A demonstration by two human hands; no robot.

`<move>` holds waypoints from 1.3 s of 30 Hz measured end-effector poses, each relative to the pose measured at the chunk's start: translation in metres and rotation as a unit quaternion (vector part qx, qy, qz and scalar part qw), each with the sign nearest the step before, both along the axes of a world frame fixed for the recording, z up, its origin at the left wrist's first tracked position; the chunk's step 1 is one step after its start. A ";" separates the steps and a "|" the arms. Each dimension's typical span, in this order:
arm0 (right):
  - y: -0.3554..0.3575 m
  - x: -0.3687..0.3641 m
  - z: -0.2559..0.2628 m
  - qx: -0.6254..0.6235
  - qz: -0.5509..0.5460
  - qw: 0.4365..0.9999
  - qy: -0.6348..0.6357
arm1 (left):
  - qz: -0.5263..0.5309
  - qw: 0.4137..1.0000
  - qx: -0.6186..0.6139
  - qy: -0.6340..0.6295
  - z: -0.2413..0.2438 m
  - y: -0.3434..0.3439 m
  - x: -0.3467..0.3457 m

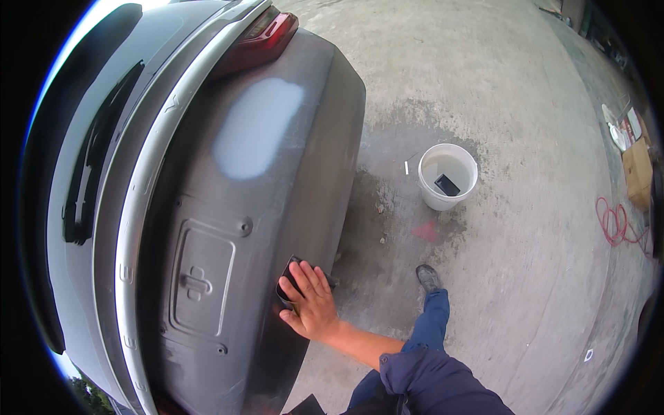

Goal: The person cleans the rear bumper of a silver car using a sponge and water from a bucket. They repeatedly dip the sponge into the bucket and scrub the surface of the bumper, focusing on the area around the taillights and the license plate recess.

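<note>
My right hand (311, 306) lies flat, fingers spread, on a black sheet of what looks like sandpaper (282, 293). It presses the sheet against the lower edge of a car's tailgate (306, 207). Most of the sheet is hidden under the palm, and one edge curls up by the thumb. The tailgate is dull grey, with a pale bluish-white patch (259, 129) on its upper part. A recessed plate area (202, 280) lies left of my hand. My left hand is out of view.
A white bucket (447, 199) of cloudy liquid stands on the concrete floor (519, 207), with a dark block (447, 185) in it. My shoe (428, 278) is below it. A red hose (612, 223) and a cardboard box (638, 171) lie at far right. A taillight (270, 36) is above.
</note>
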State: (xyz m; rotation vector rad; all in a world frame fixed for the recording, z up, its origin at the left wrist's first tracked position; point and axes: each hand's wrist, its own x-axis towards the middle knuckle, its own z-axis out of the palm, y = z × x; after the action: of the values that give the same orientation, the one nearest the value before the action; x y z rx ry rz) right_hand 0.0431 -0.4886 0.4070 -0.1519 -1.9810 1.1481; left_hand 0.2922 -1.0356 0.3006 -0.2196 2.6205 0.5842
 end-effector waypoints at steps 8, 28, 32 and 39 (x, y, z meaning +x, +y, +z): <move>0.231 -0.151 0.013 -0.026 -0.034 0.999 -0.016 | 0.034 0.998 -0.044 -0.008 0.024 0.141 0.006; 0.293 -0.172 -0.002 -0.081 0.010 0.994 -0.078 | 0.015 0.998 -0.032 -0.060 0.066 0.309 -0.037; 0.411 -0.265 -0.001 -0.083 -0.034 0.994 -0.066 | 0.040 0.997 -0.019 -0.057 0.056 0.295 -0.023; 0.235 -0.140 0.025 -0.054 0.096 0.994 0.005 | 0.030 0.999 -0.011 0.012 0.065 0.335 -0.033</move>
State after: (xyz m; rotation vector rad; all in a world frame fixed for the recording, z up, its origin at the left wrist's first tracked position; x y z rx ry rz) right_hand -0.0969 -0.2536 0.4319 -0.0108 -1.9574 1.3771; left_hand 0.2589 -0.7008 0.3660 -0.2997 2.6520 0.5826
